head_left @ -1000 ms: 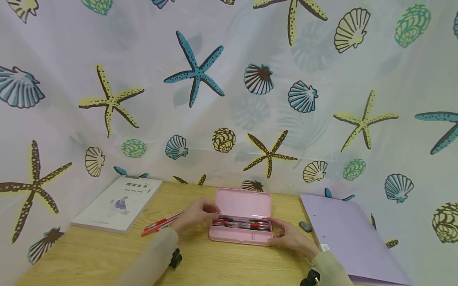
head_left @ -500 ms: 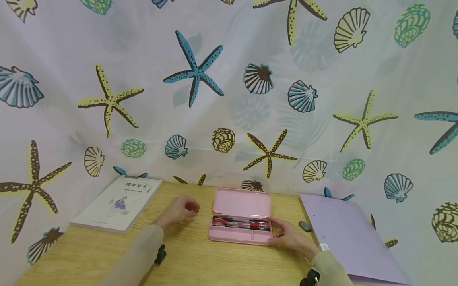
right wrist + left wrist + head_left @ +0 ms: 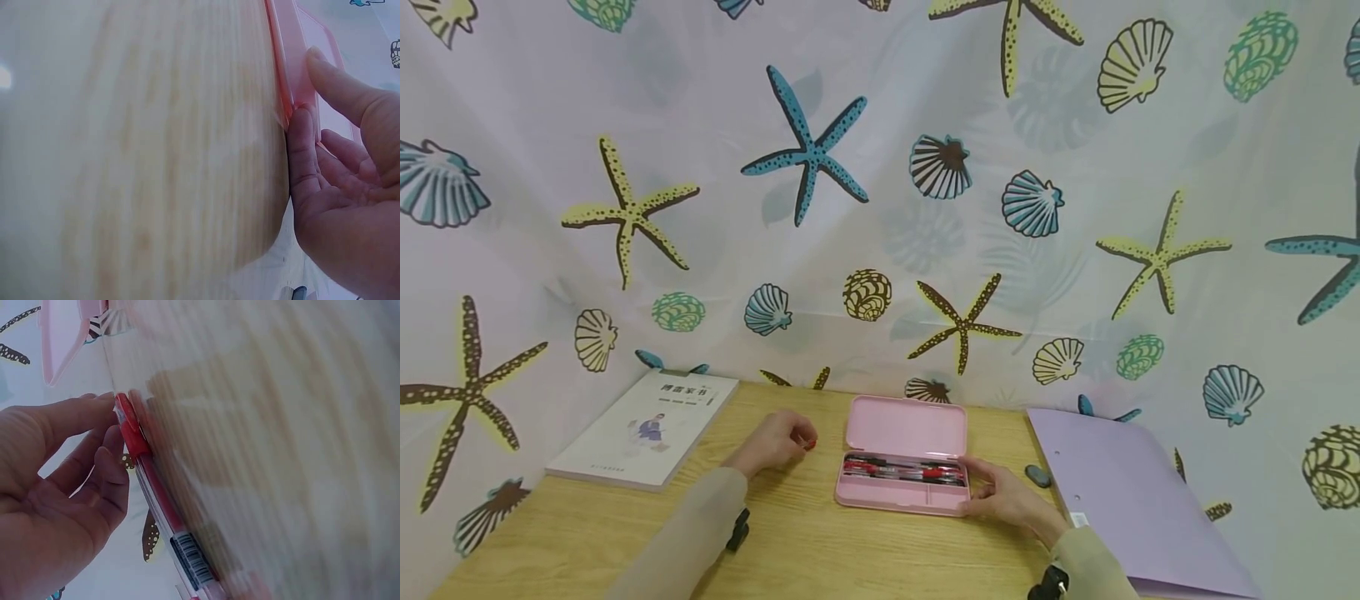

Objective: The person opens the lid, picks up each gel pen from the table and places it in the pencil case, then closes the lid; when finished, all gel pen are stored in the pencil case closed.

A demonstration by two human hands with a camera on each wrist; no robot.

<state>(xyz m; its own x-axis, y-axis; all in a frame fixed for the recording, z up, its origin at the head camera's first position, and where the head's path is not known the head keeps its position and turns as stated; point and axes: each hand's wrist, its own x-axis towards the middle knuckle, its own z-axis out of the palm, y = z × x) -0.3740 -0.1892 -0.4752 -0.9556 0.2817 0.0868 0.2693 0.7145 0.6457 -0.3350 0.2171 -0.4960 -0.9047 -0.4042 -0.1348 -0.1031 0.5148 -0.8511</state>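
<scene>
A pink pencil case (image 3: pixel 887 498) lies on the wooden table with its lid raised at the back. Several red and black pens (image 3: pixel 925 473) fill its rear compartment. My right hand (image 3: pixel 1011 497) holds the case's right end, thumb at the front corner and fingers behind; the right wrist view shows thumb and fingertips against the pink wall. Left of the case, my left hand (image 3: pixel 775 442) pinches a red pen (image 3: pixel 130 428) at its cap. The pen's clear barrel with a barcode label slants back toward the wrist, close along the table.
A white book (image 3: pixel 651 429) lies at the back left. On the right is a lilac folder (image 3: pixel 1131 492), with a small dark stone-like object (image 3: pixel 1037 476) beside its edge. A patterned cloth (image 3: pixel 880 208) with shells and starfish hangs behind the table.
My left hand has moved left, away from the case's left end. The red pens that showed beside it are hidden from the head view. My right hand stays on the case.
</scene>
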